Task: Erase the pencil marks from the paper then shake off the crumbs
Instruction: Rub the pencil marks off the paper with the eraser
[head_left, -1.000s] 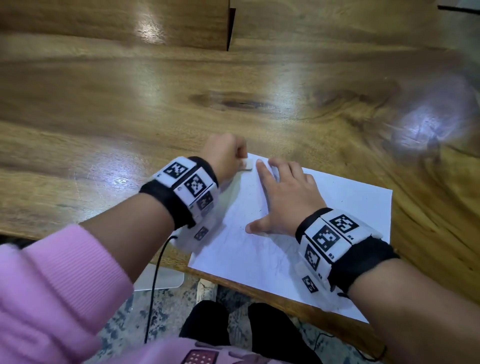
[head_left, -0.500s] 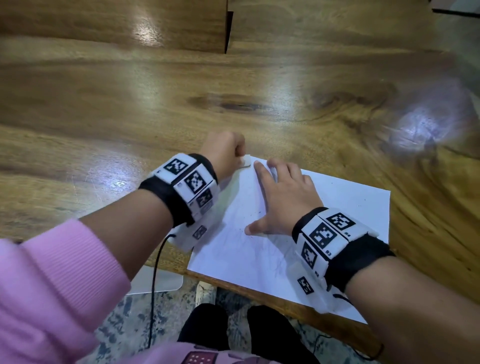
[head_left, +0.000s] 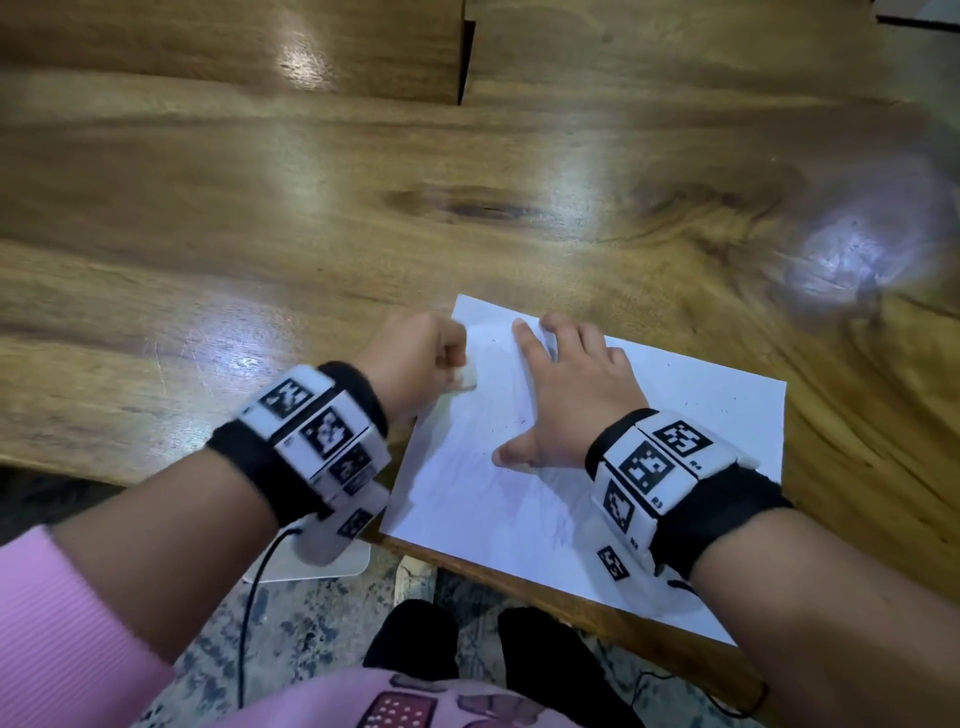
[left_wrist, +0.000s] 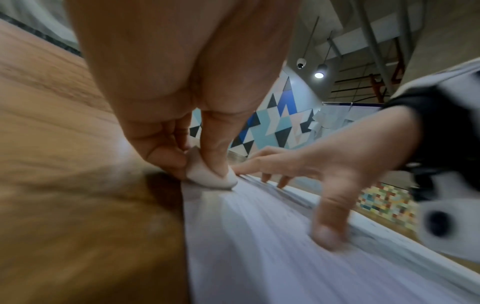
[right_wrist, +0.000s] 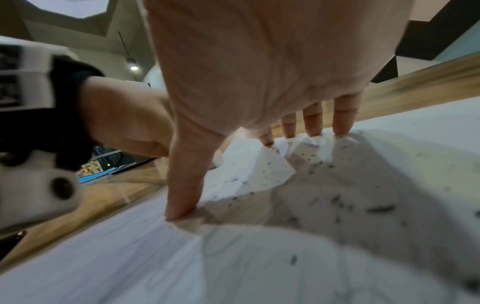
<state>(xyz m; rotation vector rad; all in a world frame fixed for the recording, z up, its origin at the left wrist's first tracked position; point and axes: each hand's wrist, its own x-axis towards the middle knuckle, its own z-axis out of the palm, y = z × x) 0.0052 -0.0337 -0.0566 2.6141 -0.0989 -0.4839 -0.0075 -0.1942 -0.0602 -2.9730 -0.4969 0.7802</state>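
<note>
Left hand (head_left: 415, 358) grip pinches eraser (left_wrist: 210, 176) on paper (head_left: 691, 467) edge; right hand (head_left: 576, 400) spread flat, pressing paper to desk (head_left: 260, 234).

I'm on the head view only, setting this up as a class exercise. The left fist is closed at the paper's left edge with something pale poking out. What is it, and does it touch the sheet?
Observer: In the left wrist view the left hand pinches a white eraser between thumb and fingers, its bottom pressed on the paper right at the edge.
Operator: Is the right hand lying flat on the sheet?
Observer: No. The right wrist view shows the right hand arched, palm lifted, only fingertips and thumb tip down.
Operator: Is the paper flat under it?
Observer: No, it is buckled into creases under the fingertips, with dark crumbs scattered there.
</note>
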